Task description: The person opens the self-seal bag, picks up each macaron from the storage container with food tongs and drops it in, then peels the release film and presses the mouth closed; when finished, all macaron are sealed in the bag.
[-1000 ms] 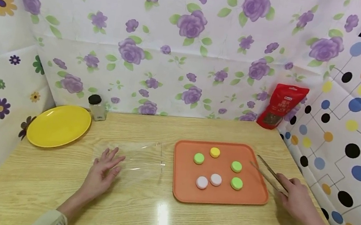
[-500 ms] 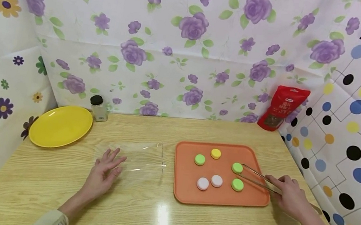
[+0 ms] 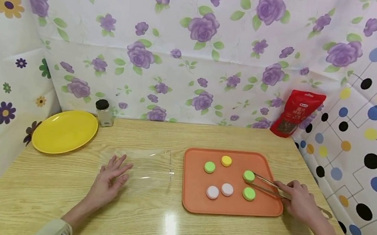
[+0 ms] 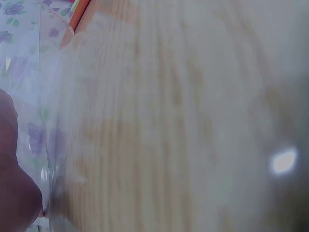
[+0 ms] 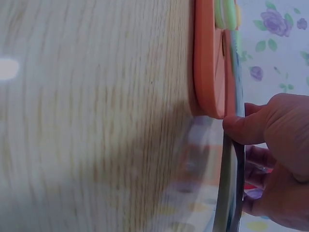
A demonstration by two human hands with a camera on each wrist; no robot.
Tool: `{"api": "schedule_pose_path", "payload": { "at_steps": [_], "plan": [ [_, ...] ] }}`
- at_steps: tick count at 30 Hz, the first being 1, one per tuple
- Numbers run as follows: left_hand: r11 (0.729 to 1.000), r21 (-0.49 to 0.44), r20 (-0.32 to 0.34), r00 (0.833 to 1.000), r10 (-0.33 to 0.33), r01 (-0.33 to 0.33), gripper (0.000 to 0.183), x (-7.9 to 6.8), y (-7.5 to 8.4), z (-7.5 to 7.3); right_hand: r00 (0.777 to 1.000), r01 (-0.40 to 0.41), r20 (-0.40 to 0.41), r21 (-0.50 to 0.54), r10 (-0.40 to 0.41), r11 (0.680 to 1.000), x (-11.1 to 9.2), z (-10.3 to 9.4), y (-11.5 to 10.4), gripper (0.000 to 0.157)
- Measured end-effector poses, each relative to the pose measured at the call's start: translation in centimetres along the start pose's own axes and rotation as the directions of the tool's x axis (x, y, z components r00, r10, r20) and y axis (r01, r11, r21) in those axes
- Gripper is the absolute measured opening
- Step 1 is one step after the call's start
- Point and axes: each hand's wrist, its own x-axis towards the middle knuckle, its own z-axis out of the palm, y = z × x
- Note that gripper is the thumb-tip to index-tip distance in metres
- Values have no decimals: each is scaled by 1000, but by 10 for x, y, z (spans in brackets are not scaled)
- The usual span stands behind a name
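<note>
My right hand [image 3: 300,201] grips a pair of metal tongs [image 3: 268,191], pinching the arms between thumb and fingers. The tong tips stand on either side of a green macaron [image 3: 248,176] on the orange tray [image 3: 191,205]. Around it lie another green macaron [image 3: 248,193], a third green one [image 3: 209,167], a yellow macaron [image 3: 226,161] and two pale pink macarons [image 3: 227,189]. At the left end of a clear plastic box [image 3: 151,168], my left hand [image 3: 108,180] lies with fingers loosely spread. The left wrist view shows only part of that hand [image 4: 17,179] beside clear plastic.
A yellow plate [image 3: 65,133] sits at the back left, with a black-lidded jar [image 3: 104,114] to its right. A red pouch [image 3: 296,114] stands in the back right corner. Patterned cloth walls border the wooden table [image 3: 125,220] on three sides.
My right hand has swung the tongs left over the tray, bringing their tips from the right rim to around a green macaron. The left hand has stayed in place.
</note>
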Motion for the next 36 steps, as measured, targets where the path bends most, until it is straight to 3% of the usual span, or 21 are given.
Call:
{"api": "schedule_pose_path", "payload": {
  "at_steps": [14, 22, 29, 36],
  "plan": [
    [1000, 17, 13, 1000, -10, 10, 32, -2, 0, -4, 996, 54, -72, 8, -53, 999, 8, 2, -3, 52],
    [1000, 17, 18, 1000, -18, 18, 32, 0, -2, -2, 968, 194, -168, 39, -185, 980, 18, 0, -18, 52],
    [1000, 17, 25, 1000, -19, 19, 33, 1, -1, -2, 923, 334, -226, 68, -312, 940, 38, 2, -51, 55],
    [999, 30, 14, 1000, -23, 22, 33, 0, -1, -2, 919, 385, -146, 135, -366, 913, 66, 5, -108, 55]
  ]
}}
